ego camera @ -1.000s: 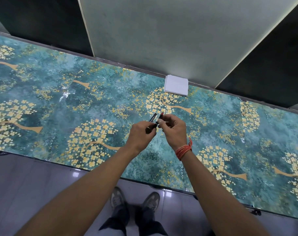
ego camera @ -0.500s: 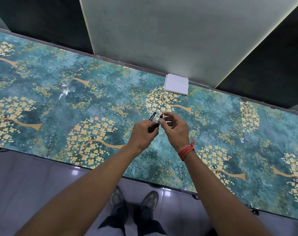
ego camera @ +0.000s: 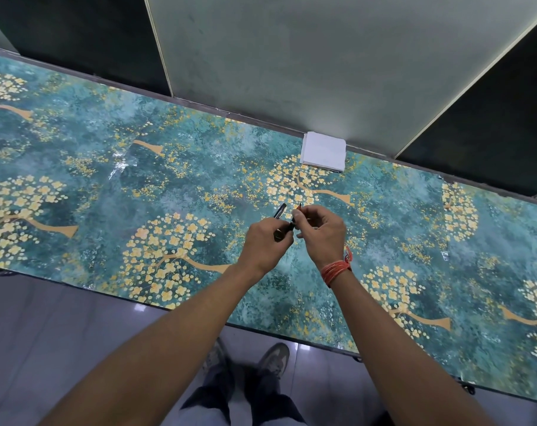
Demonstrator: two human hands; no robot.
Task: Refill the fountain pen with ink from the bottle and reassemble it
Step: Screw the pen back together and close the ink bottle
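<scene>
Left hand gripped pen barrel; right hand pinched nib section at its 3 o'clock, above table centre. Step: reassembly (probably). Next move needs alignment, then threading. No bottle visible.

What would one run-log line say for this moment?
left hand: holds dark pen part | right hand: pinches nib section | white paper pad: far table edge | ink bottle: unseen
</scene>
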